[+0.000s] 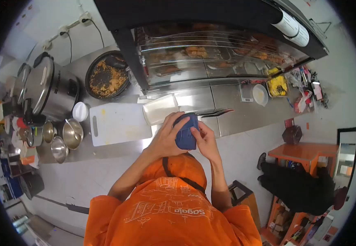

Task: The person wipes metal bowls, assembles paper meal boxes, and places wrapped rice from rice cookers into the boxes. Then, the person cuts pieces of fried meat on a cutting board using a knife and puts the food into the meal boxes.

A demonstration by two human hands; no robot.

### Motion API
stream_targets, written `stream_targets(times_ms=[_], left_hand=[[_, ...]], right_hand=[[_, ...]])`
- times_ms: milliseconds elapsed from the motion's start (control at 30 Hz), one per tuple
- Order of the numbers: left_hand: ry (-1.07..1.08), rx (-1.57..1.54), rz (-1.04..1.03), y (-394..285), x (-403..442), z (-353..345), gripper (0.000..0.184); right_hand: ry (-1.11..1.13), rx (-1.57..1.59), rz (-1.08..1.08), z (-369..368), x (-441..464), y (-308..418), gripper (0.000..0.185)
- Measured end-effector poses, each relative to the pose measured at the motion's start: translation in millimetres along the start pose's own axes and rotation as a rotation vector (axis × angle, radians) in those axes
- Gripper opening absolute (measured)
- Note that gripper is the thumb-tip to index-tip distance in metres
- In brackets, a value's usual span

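Note:
A dark blue folded thing [186, 137], perhaps a cloth or pouch, is held up in front of my orange shirt at the counter's front edge. My left hand [166, 137] wraps round its left side, with fingers over the top. On its right side, my right hand [205, 139] pinches the edge between thumb and fingers. A cream rectangular tray [160, 109] lies on the counter just beyond my left hand. Left of that is a white cutting board [120, 125] with yellowish marks. Dark, thin utensils [214, 113] lie just beyond my right hand.
A pan of browned food [107, 75], a large steel cooker [55, 88] and metal bowls [72, 134] stand on the left. A glass display case [210, 53] rises behind the counter. At right are a scale [246, 92], a yellow food container [278, 86] and a person in black [296, 184].

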State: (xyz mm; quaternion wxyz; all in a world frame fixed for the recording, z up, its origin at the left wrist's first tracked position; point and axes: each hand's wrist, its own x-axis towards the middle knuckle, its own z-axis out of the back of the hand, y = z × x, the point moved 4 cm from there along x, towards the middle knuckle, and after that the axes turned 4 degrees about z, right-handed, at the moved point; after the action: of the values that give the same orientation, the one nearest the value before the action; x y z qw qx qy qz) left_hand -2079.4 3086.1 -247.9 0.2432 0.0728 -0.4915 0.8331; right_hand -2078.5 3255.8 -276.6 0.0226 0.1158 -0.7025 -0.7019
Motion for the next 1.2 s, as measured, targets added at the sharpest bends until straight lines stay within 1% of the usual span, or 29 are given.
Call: stream_targets(times_ms=[33,133,233,267,367,400,467,500,567,633,667,767,800,867,900,933,967,1000,1100,1133,1167,1200], left_hand=[[0.028,0.010,-0.006,-6.7,1.1,0.9,0.103],[0.055,0.008,-0.015,-4.9,2.0,2.6,0.101],[0.047,-0.019,-0.036,-2.1,3.2,2.7,0.101],[0.040,-0.029,-0.044,-0.7,2.1,2.0,0.101],[-0.030,-0.002,0.077,30.9,-14.7,10.9,0.106],[-0.030,0.026,0.100,36.4,-18.9,19.0,0.111],[-0.064,0.013,0.092,31.7,-20.6,30.8,0.109],[-0.082,0.007,0.089,26.6,-20.5,36.9,0.108],[-0.062,0.047,0.128,15.6,-15.7,43.1,0.111],[-0.056,0.059,0.174,7.2,-10.9,44.7,0.111],[-0.046,0.070,0.171,2.5,-9.1,45.5,0.111],[-0.029,0.113,0.165,-4.6,-5.9,51.8,0.111],[-0.029,0.125,0.157,-5.2,-5.1,52.9,0.111],[-0.038,0.145,0.117,-8.5,-2.0,51.4,0.112],[-0.022,0.170,0.127,-9.8,-0.9,48.4,0.111],[0.001,0.191,0.129,-11.1,1.5,44.5,0.111],[0.027,0.211,0.125,-12.3,3.7,40.6,0.110],[0.028,0.194,0.102,-13.7,5.3,37.9,0.109],[0.084,0.197,0.116,-17.4,13.5,37.2,0.108],[0.102,0.217,0.104,-19.5,16.7,38.8,0.108],[0.116,0.237,0.098,-21.5,19.6,40.9,0.107],[0.130,0.258,0.094,-22.2,20.9,42.5,0.106]], right_hand=[[-0.007,-0.053,0.029,4.9,-4.3,-0.2,0.026],[-0.126,-0.020,0.046,11.8,-7.8,16.5,0.021],[-0.176,-0.140,0.040,24.3,-12.0,32.5,0.020],[-0.225,-0.144,0.117,33.8,-10.5,20.3,0.021],[-0.447,-0.176,0.182,79.8,-13.0,34.0,0.020],[-0.442,-0.279,0.220,87.5,-8.7,40.4,0.020],[-0.423,-0.485,0.285,99.6,4.6,50.9,0.019],[-0.322,-0.573,0.153,108.8,18.8,25.0,0.021],[-0.308,-1.000,0.139,127.9,52.3,-48.3,0.024],[-0.238,-1.135,0.058,145.2,69.8,-119.3,0.027],[-0.196,-1.202,0.022,148.6,77.0,-135.2,0.028],[-0.335,-1.266,0.447,127.3,59.5,-100.1,0.030],[-0.462,-1.249,0.365,110.6,51.3,-71.4,0.031],[-0.454,-0.590,0.236,68.4,38.9,-31.8,0.030],[-0.295,-0.365,0.178,38.6,31.0,-6.8,0.029],[-0.097,-0.226,0.147,8.7,26.8,26.7,0.030],[0.000,-0.134,0.118,-13.9,26.5,43.6,0.036],[0.038,-0.228,0.214,-29.2,33.2,59.3,0.040],[0.046,-0.495,0.391,-18.8,60.2,65.5,0.042],[0.056,-0.402,0.384,-11.6,65.7,64.5,0.038],[0.085,-0.332,0.380,-8.1,68.1,68.4,0.040],[0.091,-0.442,0.461,-9.7,67.2,74.8,0.039]])
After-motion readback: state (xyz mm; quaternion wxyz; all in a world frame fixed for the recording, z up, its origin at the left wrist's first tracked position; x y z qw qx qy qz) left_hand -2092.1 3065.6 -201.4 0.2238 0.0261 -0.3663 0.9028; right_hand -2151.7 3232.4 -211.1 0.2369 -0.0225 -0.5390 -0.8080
